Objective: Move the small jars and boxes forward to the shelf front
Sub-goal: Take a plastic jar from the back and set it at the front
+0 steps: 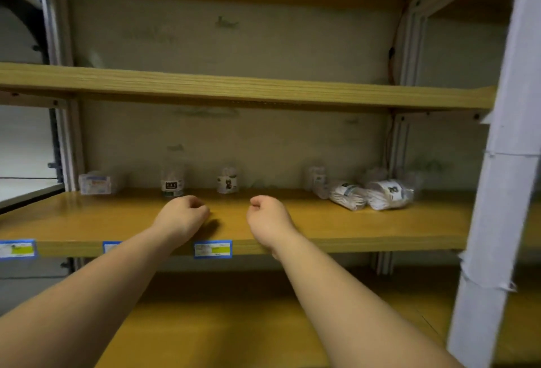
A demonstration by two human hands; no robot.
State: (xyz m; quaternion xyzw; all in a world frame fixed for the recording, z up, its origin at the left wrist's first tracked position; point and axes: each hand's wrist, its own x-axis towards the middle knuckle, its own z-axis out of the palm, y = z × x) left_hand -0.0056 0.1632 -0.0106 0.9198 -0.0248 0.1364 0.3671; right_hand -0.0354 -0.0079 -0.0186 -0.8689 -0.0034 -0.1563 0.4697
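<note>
Both my arms reach over the middle wooden shelf. My left hand and my right hand hover side by side above the board with fingers curled and nothing in them. Along the back wall stand a small white box at the left, a clear jar with a dark label just beyond my left hand, a shorter jar with a picture label between the hands, and another clear jar to the right. The frame is blurred.
Two clear bags of white goods lie at the back right of the shelf. A white upright post stands close at the right. Blue price tags sit on the shelf's front edge. Another board runs above, and one below.
</note>
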